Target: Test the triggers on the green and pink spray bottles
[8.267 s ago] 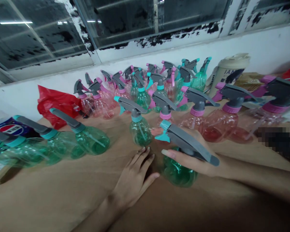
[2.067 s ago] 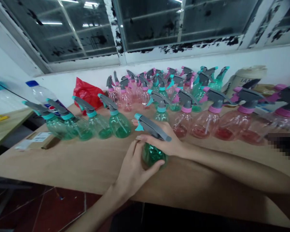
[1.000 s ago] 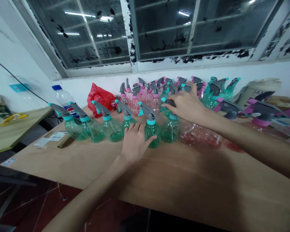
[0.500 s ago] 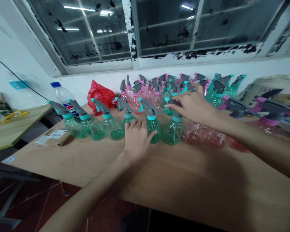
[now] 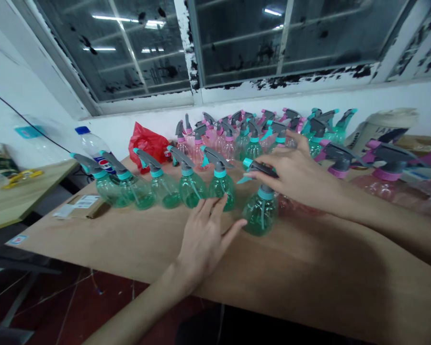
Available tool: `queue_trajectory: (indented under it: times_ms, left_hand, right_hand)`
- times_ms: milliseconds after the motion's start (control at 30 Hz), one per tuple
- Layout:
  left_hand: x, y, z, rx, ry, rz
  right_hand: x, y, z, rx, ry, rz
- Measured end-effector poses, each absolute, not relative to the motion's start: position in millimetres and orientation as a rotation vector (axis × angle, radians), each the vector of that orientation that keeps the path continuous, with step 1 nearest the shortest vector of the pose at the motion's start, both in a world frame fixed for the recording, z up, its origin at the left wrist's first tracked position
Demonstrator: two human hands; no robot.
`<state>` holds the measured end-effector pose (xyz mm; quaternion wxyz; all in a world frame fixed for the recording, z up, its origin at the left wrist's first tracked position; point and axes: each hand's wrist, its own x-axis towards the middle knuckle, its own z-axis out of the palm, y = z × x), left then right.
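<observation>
My right hand (image 5: 294, 167) is closed round the grey trigger head of a green spray bottle (image 5: 260, 213), which stands slightly tilted near the middle of the table. With its fingers apart, my left hand (image 5: 206, 232) is just left of that bottle, the thumb close to its side. Its fingertips reach the base of another green spray bottle (image 5: 221, 187), the rightmost of a row with turquoise collars. Beside it in that row stands a further green spray bottle (image 5: 192, 187). Whether my left fingertips touch the glassy side of the row's bottle I cannot tell.
Pink spray bottles (image 5: 380, 184) stand at the right, partly behind my right arm. Several pink and green bottles crowd the wall. A red plastic bag (image 5: 147, 146), a Pepsi bottle (image 5: 91, 143), a cardboard piece (image 5: 89, 206) and a large printed cup (image 5: 384, 127) are around them.
My right hand has drawn the green spray bottle toward me, away from the row. My left hand has come back from the row and lower, its fingers spreading. Earlier both hands were round one green bottle.
</observation>
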<state>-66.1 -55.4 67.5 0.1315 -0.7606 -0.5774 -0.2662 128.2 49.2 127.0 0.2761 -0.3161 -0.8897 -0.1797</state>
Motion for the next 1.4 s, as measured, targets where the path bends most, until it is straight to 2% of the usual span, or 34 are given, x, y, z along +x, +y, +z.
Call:
queue_trajectory:
  times_ms: [300, 500, 667, 833, 1167, 1400]
  left_hand:
    - [-16, -60, 45, -2.683, -1.893, -0.842]
    - [5, -54, 35, -2.798, -1.741, -0.878]
    - [19, -46, 29, -2.852, -1.627, -0.857]
    - [38, -34, 28, -2.992, -1.468, -0.909]
    - [16, -10, 9, -2.960, -1.406, -0.523]
    - [14, -11, 9, -2.959, -1.340, -0.440]
  right_hand:
    - [163, 4, 130, -0.799, -2.381, -0.116]
    - [210, -1, 109, -0.837, -2.355, 0.540]
    - [229, 3, 80, -0.806, -2.203, 0.684]
    - [220, 9, 76, -0.699, -1.957, 1.029]
    - [223, 29, 65, -0.754, -2.013, 0.815]
    - [218, 37, 68, -0.704, -1.992, 0.776]
